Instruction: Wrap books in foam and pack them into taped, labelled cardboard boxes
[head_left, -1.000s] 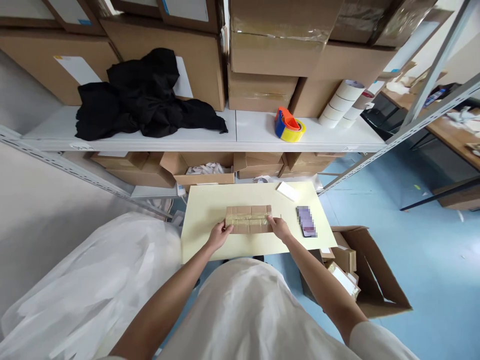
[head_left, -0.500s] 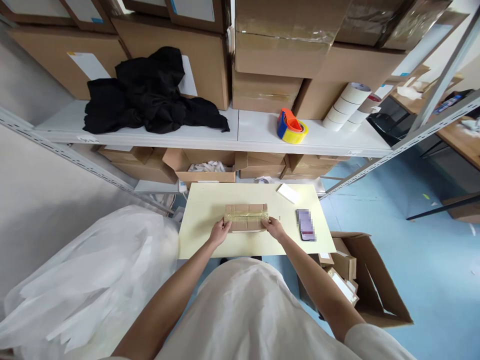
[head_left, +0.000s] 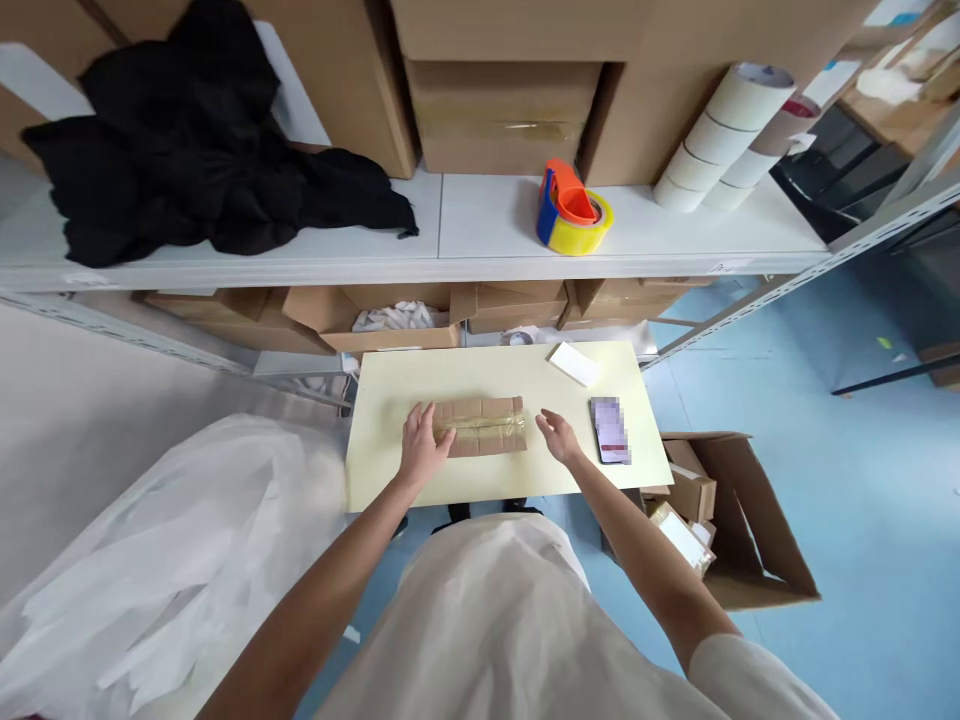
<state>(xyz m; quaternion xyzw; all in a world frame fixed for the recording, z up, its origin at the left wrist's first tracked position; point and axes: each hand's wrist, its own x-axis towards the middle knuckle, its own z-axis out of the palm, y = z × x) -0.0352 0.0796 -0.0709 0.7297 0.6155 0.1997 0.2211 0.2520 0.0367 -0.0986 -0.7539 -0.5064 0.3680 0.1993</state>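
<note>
A small cardboard box (head_left: 487, 425) with clear tape along its top lies on the pale yellow table (head_left: 390, 380). My left hand (head_left: 426, 445) grips its left end, fingers over the far side and thumb at the near side. Just off the box's right end, my right hand (head_left: 556, 436) hovers with its fingers apart and nothing in them. To the right of that hand lies a phone (head_left: 610, 430) with a blurred screen. A flat white block (head_left: 574, 364) rests near the table's back edge.
Behind the table, a shelf (head_left: 480, 225) bears a tape dispenser (head_left: 574, 215), tape rolls (head_left: 716, 135) and black cloth (head_left: 202, 160). An open carton (head_left: 772, 530) of small boxes stands at the right on the floor. White plastic sheeting (head_left: 202, 560) is heaped at the left.
My right hand has let go of the box's right end and drawn slightly away. My left hand has shifted further over the left end. The view has tilted and moved closer to the shelf.
</note>
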